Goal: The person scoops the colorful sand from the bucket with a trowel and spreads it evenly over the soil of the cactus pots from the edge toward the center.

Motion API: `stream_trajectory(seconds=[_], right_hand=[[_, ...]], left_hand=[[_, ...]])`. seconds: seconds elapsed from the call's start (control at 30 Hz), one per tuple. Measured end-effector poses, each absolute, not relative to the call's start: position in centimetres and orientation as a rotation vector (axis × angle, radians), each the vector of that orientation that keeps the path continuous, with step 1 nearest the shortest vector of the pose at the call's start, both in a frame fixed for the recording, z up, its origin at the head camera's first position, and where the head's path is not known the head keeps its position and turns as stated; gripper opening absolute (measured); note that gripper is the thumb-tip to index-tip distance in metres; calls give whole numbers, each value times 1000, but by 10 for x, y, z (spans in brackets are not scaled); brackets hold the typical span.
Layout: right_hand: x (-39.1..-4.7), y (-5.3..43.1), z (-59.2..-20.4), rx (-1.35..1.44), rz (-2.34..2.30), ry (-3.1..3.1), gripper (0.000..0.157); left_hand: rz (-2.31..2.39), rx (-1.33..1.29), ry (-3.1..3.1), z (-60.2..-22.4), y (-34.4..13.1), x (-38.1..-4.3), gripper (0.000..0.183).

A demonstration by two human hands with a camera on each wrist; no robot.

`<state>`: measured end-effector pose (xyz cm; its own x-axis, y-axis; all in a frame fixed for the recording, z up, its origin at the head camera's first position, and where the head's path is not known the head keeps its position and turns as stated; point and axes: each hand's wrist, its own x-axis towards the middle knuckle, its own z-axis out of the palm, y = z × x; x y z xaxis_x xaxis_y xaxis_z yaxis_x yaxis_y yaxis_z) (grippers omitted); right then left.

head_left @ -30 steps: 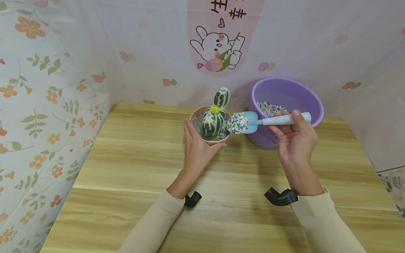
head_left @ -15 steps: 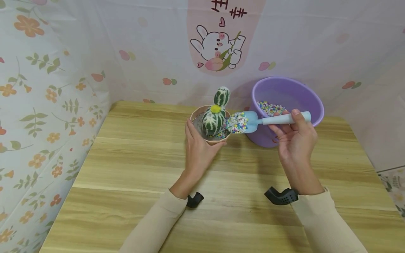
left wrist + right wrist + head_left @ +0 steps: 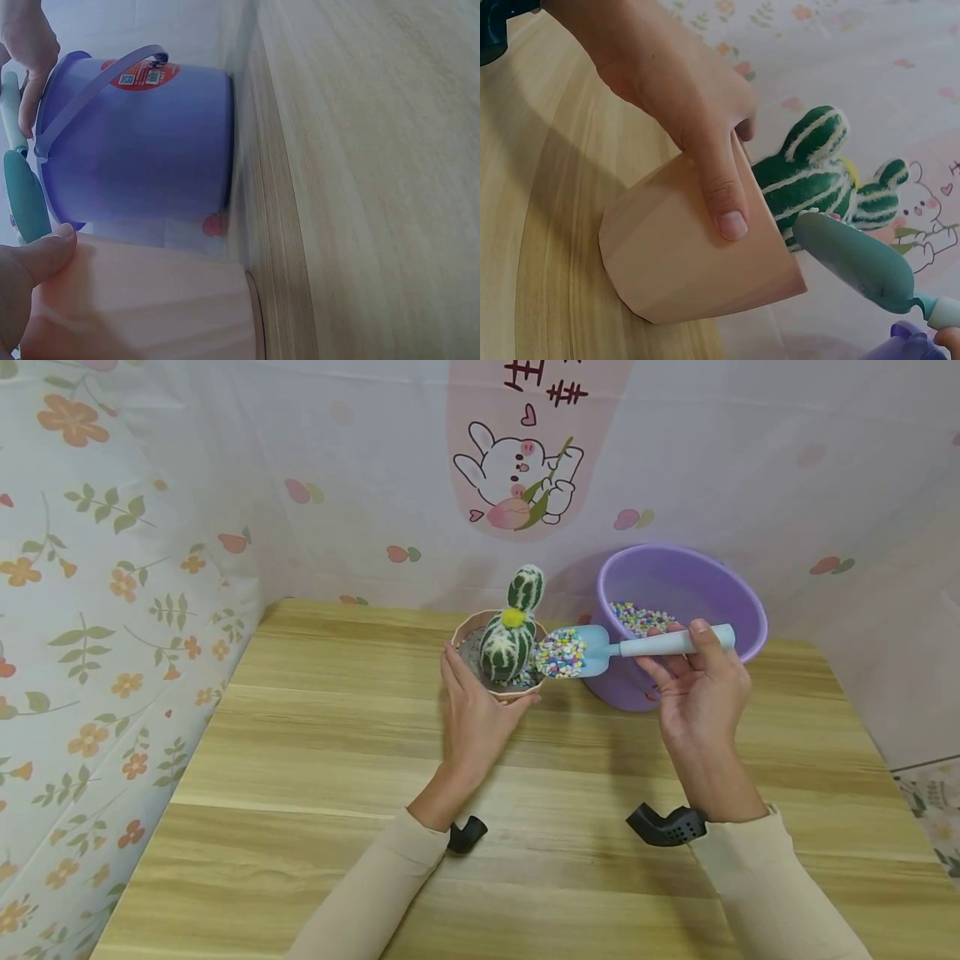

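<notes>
My left hand [image 3: 474,718] holds a pale pink flower pot [image 3: 682,240] near its rim, thumb along the near side. Inside the pot stands a green cactus [image 3: 507,647] with white fuzzy stripes and a yellow tuft, amid grey filling and some coloured pebbles. My right hand [image 3: 703,697] grips the white handle of a light blue hand trowel [image 3: 596,650]. The trowel blade, loaded with multicoloured pebbles [image 3: 562,653], reaches over the pot's right rim beside the cactus. In the right wrist view the blade [image 3: 859,262] shows its underside.
A purple bucket [image 3: 626,681] stands behind the trowel at the back right, with more coloured pebbles [image 3: 642,618] inside. Its handle [image 3: 97,86] hangs on the side. The wooden table [image 3: 315,760] meets a printed cloth backdrop [image 3: 360,468] at its back edge.
My left forearm has shifted slightly to the right while the hand stays on the pot. The trowel remains almost still at the rim, its pebbles still on the blade.
</notes>
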<state>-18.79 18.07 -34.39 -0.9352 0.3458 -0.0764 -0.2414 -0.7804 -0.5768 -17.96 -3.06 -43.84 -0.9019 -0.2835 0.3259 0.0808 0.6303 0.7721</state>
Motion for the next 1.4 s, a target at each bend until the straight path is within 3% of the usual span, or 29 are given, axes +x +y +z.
stream_trajectory(seconds=[0.37,0.73,1.4], right_hand=[[-189,180,-344,-249,2690,-846,15],[-190,177,-345,-249,2688,-863,14],[-192,175,-344,-230,2669,-939,15]], left_hand=[[-1141,132,-2469,-437,-34,-179,139],[-1329,-104,-2561,-434,-61,-191,136],[-1178,9,-2438,-441,-44,-185,133]])
